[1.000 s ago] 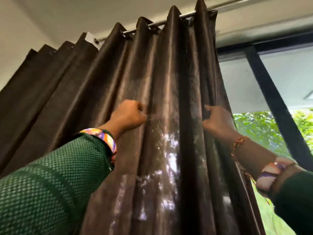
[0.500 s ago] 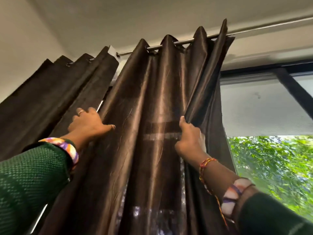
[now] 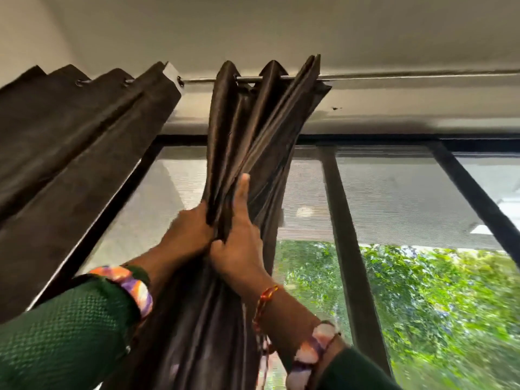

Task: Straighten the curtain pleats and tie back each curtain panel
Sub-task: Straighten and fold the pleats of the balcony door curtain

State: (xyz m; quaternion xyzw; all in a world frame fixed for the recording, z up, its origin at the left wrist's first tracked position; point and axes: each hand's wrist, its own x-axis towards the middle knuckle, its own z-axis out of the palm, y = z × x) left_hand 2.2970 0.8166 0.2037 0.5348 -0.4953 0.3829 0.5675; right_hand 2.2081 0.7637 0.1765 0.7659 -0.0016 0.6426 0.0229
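both hands (image 3: 219, 240) grip the bunched curtain panel (image 3: 253, 122).

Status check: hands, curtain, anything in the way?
Left hand and right hand both gripping the gathered curtain panel. Pleats bunched on the rod. No tie-back visible. Nothing obstructing.

No writing, label, brand, number or sign can be read anywhere in the view. The small pale tag (image 3: 169, 72) at the top edge of the dark brown matte curtain panel (image 3: 70, 153), upper left of the frame, shows a blank face. The glossy brown gathered curtain panel (image 3: 253, 114) at upper centre carries no print, and the multicoloured patterned cuffs (image 3: 135, 288) at the wrists show colour patches only.
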